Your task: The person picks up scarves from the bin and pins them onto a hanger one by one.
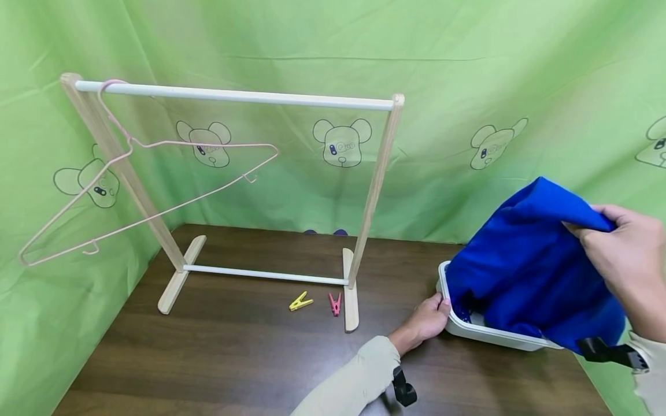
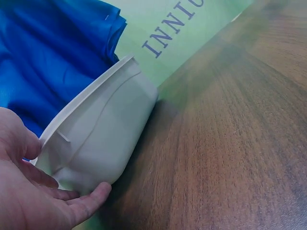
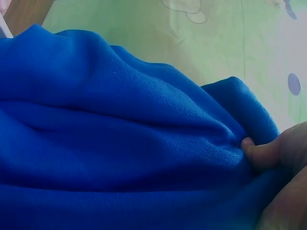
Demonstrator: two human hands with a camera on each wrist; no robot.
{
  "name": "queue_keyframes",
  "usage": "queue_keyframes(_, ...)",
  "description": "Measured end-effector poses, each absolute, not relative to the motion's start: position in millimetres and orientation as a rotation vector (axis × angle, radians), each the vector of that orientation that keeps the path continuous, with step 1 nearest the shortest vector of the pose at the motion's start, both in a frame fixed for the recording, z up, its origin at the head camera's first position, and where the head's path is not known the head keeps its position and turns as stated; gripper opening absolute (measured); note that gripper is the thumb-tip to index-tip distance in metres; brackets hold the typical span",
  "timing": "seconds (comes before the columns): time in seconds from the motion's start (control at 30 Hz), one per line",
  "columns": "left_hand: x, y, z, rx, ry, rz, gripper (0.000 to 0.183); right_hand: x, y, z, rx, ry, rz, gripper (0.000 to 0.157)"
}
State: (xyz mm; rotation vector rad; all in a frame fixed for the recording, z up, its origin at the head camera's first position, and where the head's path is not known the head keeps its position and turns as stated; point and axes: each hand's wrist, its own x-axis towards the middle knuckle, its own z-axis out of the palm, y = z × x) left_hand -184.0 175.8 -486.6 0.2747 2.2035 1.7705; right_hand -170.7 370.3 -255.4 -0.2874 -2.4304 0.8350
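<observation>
My right hand [image 1: 626, 248] pinches a blue cloth [image 1: 525, 260] near its upper edge and holds it raised. The cloth's lower part hangs into a white plastic tub [image 1: 499, 335] at the right of the table. In the right wrist view, the thumb [image 3: 261, 151] presses into the folds of the fabric. My left hand [image 1: 429, 318] grips the tub's left end; in the left wrist view the thumb is at the rim and the fingers lie against the outer wall [image 2: 105, 124]. What kind of garment or cloth it is cannot be told.
A wooden rack [image 1: 377, 190] with white rods stands at the left, and a pink hanger [image 1: 203, 143] hangs from its top rod. A yellow clothespin [image 1: 300, 301] and a pink clothespin [image 1: 335, 304] lie before it. Green curtain [image 1: 426, 58] encloses the brown table [image 1: 234, 346].
</observation>
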Motion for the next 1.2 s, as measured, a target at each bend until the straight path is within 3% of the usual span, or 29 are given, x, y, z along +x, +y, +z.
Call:
queue_keyframes(0.27, -185.6, 177.6, -486.5, 0.268, 2.213, 1.77, 0.032, -172.3, 368.5, -248.1, -0.319, -2.448, 0.853, 0.03)
queue_keyframes(0.53, -183.3, 180.6, -488.8, 0.279, 2.177, 1.799, 0.029, -176.4, 372.7, -244.1, -0.266, -2.294, 1.067, 0.038)
queue_keyframes(1.03, -184.8, 182.2, -486.9, 0.29, 2.224, 1.764, 0.022, -192.2, 371.6, -234.5, -0.348, -2.11, 1.196, 0.038)
queue_keyframes(1.2, -185.3, 183.5, -487.0, 0.291, 2.231, 1.765, 0.021, -207.0, 390.3, -240.3, -0.311, -2.103, 1.124, 0.032)
